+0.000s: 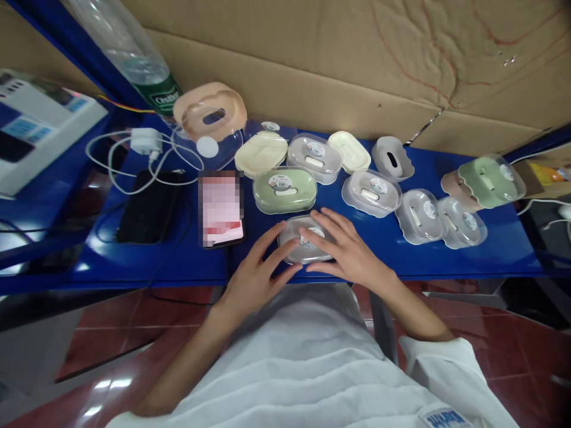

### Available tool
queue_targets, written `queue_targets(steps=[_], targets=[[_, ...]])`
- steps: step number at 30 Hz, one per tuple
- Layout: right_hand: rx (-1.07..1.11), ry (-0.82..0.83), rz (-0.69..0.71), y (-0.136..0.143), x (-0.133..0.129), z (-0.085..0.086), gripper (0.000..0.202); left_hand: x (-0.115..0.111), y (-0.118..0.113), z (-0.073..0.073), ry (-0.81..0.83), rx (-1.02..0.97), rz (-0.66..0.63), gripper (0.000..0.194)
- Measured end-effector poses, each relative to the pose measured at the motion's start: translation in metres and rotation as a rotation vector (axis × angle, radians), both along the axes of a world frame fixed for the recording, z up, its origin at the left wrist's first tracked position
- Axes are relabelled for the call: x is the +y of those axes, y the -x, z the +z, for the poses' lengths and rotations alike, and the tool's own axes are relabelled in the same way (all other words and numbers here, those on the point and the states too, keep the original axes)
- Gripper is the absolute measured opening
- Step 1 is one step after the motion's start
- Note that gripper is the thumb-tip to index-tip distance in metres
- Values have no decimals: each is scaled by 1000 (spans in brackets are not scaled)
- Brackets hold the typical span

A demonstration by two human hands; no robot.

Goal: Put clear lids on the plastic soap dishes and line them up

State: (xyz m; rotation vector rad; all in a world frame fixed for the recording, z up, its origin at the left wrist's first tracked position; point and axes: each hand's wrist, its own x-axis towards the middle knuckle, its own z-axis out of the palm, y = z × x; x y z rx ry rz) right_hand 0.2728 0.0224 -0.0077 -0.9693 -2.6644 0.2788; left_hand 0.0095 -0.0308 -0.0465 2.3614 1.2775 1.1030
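Note:
A grey soap box [292, 252] with a clear lid and a round label lies near the table's front edge. My left hand [261, 267] grips its left side, thumb at the front and fingers over the lid. From the right, my right hand [345, 249] holds the same box, its fingers curved over the lid and far edge. Parts of the box are hidden under my fingers. Just behind it sits a green lidded soap box [285, 199]. Grey lidded boxes stand behind and to the right, among them one [372, 193] near my right hand.
Cream trays [350, 153], a grey outer shell [392, 157] and a stacked green box [486, 181] line the blue table [401, 258]. On the left are a phone [149, 208], a pixelated item [220, 205], a charger [146, 141], peach parts [209, 110] and a water bottle [134, 59]. Cardboard rises behind.

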Motion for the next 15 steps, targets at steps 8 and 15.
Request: queue_targets(steps=[8, 15], targets=[[-39, 0, -52, 8, -11, 8, 75, 2, 6, 4, 58, -42, -40, 57], [-56, -22, -75, 11, -13, 2, 80, 2, 6, 4, 76, -48, -49, 58]])
